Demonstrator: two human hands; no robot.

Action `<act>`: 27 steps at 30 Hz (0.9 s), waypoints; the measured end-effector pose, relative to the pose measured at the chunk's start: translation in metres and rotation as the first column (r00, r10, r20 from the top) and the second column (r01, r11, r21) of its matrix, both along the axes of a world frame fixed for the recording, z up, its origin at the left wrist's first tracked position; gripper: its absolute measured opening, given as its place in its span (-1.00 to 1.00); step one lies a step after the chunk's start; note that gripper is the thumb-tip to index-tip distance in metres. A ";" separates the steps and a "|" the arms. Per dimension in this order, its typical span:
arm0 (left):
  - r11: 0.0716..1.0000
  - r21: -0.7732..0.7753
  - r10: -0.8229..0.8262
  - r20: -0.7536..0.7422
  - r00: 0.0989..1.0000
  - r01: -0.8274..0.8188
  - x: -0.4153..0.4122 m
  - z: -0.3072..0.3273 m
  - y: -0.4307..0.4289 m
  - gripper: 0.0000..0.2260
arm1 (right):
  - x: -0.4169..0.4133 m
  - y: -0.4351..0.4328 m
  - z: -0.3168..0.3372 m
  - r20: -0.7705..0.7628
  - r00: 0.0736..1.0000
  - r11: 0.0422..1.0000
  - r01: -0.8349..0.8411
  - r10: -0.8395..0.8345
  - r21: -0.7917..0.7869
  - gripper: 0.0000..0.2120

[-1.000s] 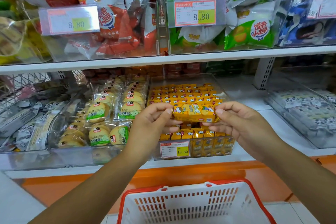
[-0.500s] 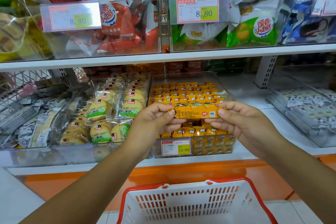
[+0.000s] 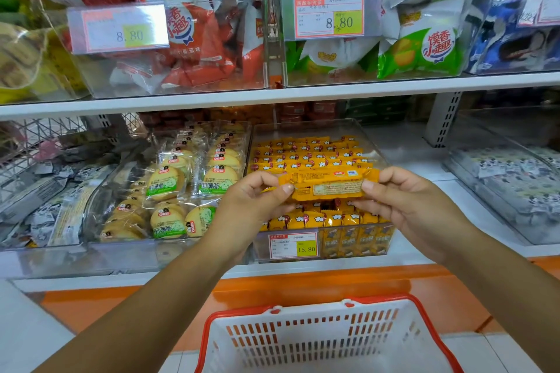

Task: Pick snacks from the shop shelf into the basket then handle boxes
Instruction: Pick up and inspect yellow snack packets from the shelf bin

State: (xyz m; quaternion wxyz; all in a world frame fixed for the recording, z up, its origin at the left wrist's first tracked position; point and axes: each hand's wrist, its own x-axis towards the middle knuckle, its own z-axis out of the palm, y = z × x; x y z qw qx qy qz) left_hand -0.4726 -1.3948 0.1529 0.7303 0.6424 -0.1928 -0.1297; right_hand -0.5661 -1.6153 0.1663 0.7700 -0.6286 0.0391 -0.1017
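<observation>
while we hold the yellow snack packet (image 3: 328, 188) up in front of the lower shelf (image 3: 406, 157), it lies level, its long axis running left to right between our two hands. our left hand (image 3: 251, 206) pinches the left end between thumb and curled fingers, and our right hand (image 3: 406, 206) pinches the right end the same way, so both grips are clamped on the wrapper and neither is free. the packet's printed back, with its seam, faces us. it hangs just above the front rows in the clear bin (image 3: 303, 129) of matching yellow packets, and we cannot tell whether it brushes them. the white basket (image 3: 303, 339) with the red rim sits well below and nearer to us, its open mouth between our forearms. we judge that the coming move turns on this: the packet is above and beyond the basket's far rim, so it has to travel back toward us and down. the right hand looks slightly nearer the basket's middle, so we reckon it could carry the packet alone if the left lets go.
</observation>
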 end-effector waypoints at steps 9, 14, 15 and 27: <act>0.998 -0.055 0.020 -0.003 1.000 -0.020 -0.009 0.004 -0.008 -0.91 | 0.000 0.003 0.000 0.018 0.997 0.997 0.075 -0.075 -0.015 -0.95; 0.992 -0.090 0.086 -0.024 0.996 -0.088 -0.011 0.006 -0.006 -0.88 | 0.000 0.005 0.001 0.061 0.996 0.997 0.067 -0.066 -0.023 -0.80; 0.992 -0.069 0.103 -0.020 0.995 -0.104 -0.012 0.005 -0.007 -0.90 | 0.000 0.006 0.001 0.064 0.996 0.997 0.068 -0.066 -0.028 -0.79; 0.998 -0.004 0.066 0.018 0.998 -0.066 -0.006 0.002 -0.005 -0.80 | 0.001 0.005 -0.002 0.033 0.999 1.000 0.018 -0.017 -0.022 -0.52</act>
